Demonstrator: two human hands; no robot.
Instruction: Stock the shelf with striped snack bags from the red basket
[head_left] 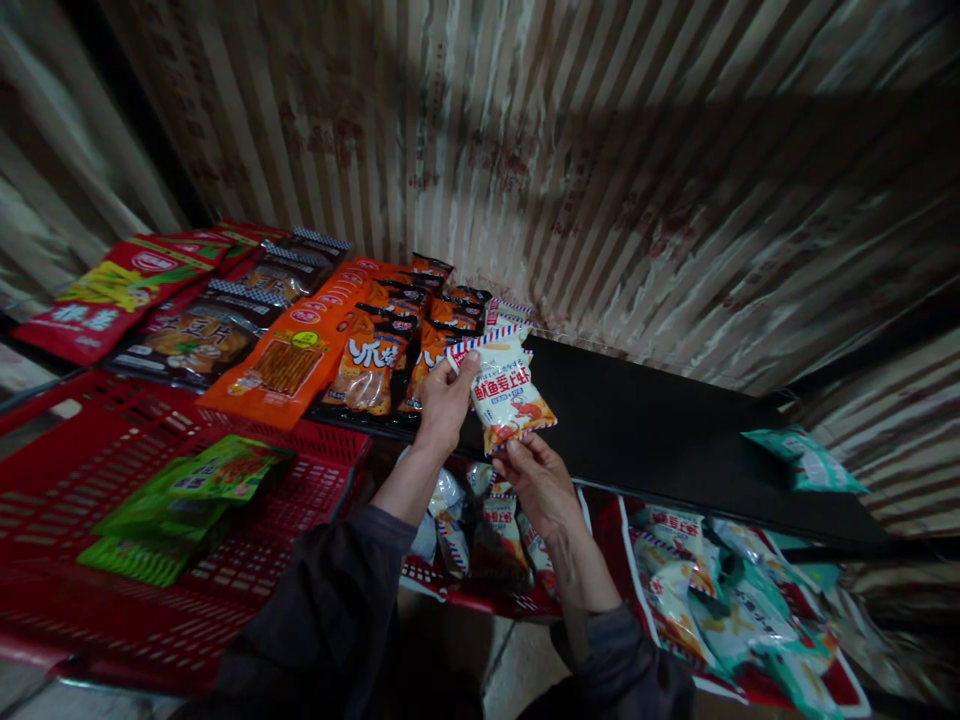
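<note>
1. the red basket (pixel 45 510) stands low at the far left, with green packets (pixel 191 495) stacked inside it
2. above it, red snack bags (pixel 124 290) lie on the left end of the black shelf (pixel 637 420), and dark snack bags (pixel 191 335) lie next to them, partly overlapped
3. the orange packet (pixel 289 355) comes next, its lower end at the shelf's front edge, then black-and-orange bags (pixel 371 365) in rows
4. the left hand (pixel 444 400) has its grip closed on the upper left part of the white snack bag (pixel 508 385), thumb on the front
5. that bag is up in front of the shelf, printed face toward the camera, its striped top edge tilted, and one more striped bag (pixel 506 313) shows behind it
6. the right hand (pixel 536 482) has its grip closed on the bottom edge of the same bag, and below, the middle basket (pixel 480 598) holds mostly white bags
7. the right basket (pixel 851 680) holds white and teal bags mixed together, while one teal bag (pixel 814 460) lies at the shelf's right end, near the striped sheeting (pixel 900 420)
</note>
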